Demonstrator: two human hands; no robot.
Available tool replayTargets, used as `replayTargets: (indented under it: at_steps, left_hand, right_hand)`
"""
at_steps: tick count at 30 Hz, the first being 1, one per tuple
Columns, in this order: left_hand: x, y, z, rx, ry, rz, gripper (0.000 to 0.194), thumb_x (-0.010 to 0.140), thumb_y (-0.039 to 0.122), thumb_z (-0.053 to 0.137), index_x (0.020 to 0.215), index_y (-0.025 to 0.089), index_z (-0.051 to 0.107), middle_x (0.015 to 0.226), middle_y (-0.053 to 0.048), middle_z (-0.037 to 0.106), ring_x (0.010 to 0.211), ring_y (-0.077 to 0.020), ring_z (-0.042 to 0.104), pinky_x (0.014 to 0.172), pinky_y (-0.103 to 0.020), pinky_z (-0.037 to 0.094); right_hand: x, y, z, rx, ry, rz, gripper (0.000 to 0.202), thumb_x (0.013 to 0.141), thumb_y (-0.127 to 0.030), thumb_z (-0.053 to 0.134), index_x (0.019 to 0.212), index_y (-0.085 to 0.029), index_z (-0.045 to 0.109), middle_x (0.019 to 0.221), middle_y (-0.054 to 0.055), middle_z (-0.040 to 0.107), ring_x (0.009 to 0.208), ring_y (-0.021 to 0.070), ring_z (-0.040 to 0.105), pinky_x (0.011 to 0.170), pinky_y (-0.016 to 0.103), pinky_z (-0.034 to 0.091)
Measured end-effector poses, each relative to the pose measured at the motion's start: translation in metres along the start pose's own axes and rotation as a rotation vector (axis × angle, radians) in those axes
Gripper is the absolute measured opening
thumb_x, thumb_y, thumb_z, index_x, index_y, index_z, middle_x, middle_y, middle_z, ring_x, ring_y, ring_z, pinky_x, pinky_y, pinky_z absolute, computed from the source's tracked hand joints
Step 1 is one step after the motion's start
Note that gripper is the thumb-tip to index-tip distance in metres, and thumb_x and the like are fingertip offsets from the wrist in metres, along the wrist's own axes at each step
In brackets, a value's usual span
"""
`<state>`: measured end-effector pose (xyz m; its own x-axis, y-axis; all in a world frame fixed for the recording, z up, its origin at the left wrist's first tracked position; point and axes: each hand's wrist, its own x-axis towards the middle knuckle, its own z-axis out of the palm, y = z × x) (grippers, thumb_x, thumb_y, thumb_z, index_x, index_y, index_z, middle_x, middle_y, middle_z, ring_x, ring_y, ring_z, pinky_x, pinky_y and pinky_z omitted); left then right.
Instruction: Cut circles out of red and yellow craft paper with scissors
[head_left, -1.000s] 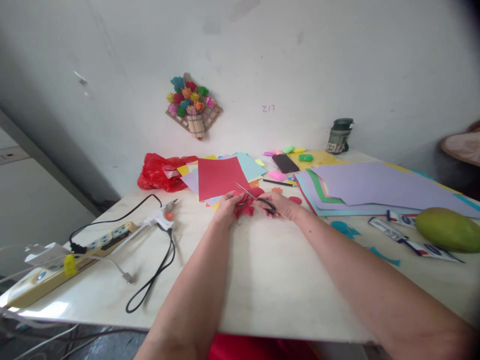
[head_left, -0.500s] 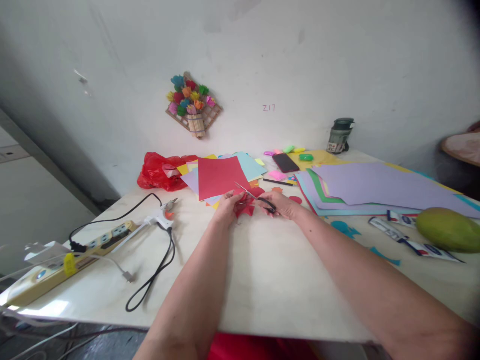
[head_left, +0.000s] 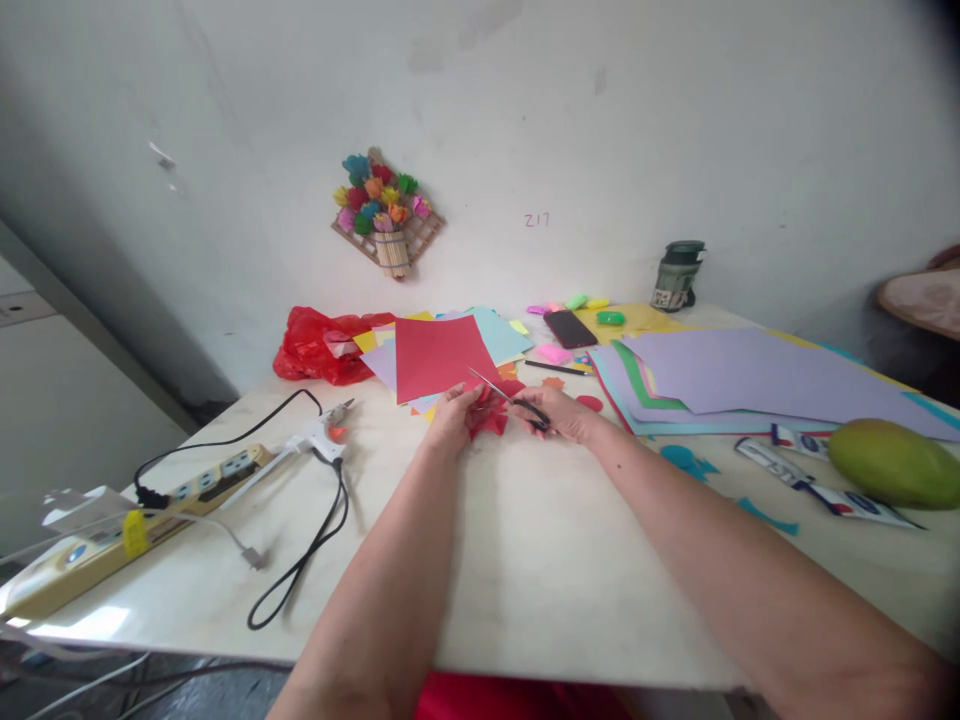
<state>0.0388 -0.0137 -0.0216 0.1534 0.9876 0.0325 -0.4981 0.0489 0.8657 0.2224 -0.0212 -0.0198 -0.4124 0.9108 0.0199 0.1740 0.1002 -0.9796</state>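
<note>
Over the middle of the table, my left hand [head_left: 453,416] is closed on a small cut piece of red paper [head_left: 489,418]. My right hand [head_left: 561,412] grips scissors [head_left: 531,411] by their black handles, and the metal blades point up and left across the red piece. The fingers partly hide the paper, so its exact outline is unclear. Just behind my hands lies a larger red sheet [head_left: 439,355] on top of other coloured sheets. A red paper disc [head_left: 589,402] and an orange scrap [head_left: 553,383] lie near my right hand.
On the left are a hot glue gun [head_left: 326,432] and a power strip [head_left: 210,488] with loose cords. To the right lie stacked coloured sheets [head_left: 735,365], blue scraps [head_left: 686,460], tubes [head_left: 776,463] and a mango [head_left: 892,463]. Behind are a phone [head_left: 570,329] and red bag [head_left: 319,345].
The red paper has turned or shifted slightly in my left hand, and its visible shape differs. Both hands stay in nearly the same place; the view has moved a little.
</note>
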Motion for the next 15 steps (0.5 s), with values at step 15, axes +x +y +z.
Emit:
replayTargets:
  at_steps: [15]
  left_hand:
    - [0.0029,-0.0001,-0.0015,0.012,0.029,-0.021,0.024,0.057,0.022,0.081,0.070,0.015,0.062,0.070,-0.006,0.069,0.063,-0.0188,0.067,0.062,-0.030,0.053]
  right_hand:
    - [-0.0014,-0.0015,0.0007,0.016,-0.010,0.022,0.031,0.074,-0.045,0.066,0.079,-0.015,0.060,0.049,-0.003,0.056,0.034,0.0064,0.043,0.032,0.019,0.022]
